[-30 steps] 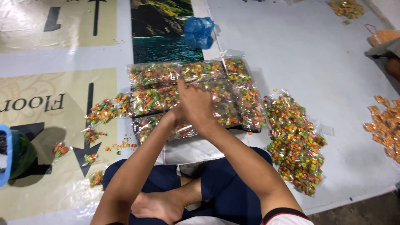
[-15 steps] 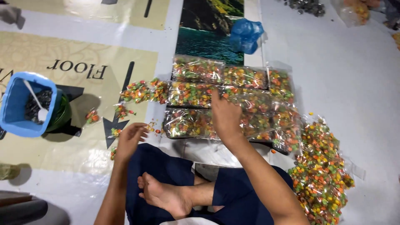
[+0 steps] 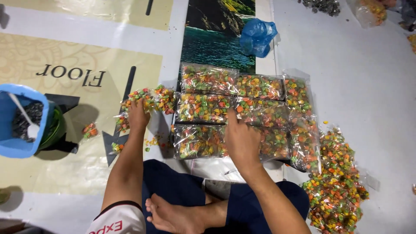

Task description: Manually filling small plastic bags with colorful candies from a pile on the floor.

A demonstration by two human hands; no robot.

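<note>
The clear packets of mixed orange, green and yellow candy (image 3: pixel 203 107) lie flat on the floor sheet in front of the seated person, packed edge to edge in rows, with 2 more packets set lengthwise along the right side. The right hand (image 3: pixel 241 138) rests palm down, fingers spread flat, on the packets in the lower middle of the block; it grips nothing. The left hand (image 3: pixel 138 116) reaches out to the left of the block and lies over a loose packet of the same candy (image 3: pixel 147 99); whether the fingers close on it I cannot tell.

Small candy packets (image 3: pixel 117 123) and loose bits lie scattered near that hand. To the right of the block sits a heap of wrapped candies (image 3: pixel 336 190). A crumpled blue plastic bag (image 3: pixel 257 37) lies just beyond the far row. At the left edge stands a blue tub (image 3: pixel 17 147) with dark pieces and a white spoon (image 3: pixel 30 125) in it. The person's bare foot (image 3: pixel 173 216) is tucked in below.
</note>
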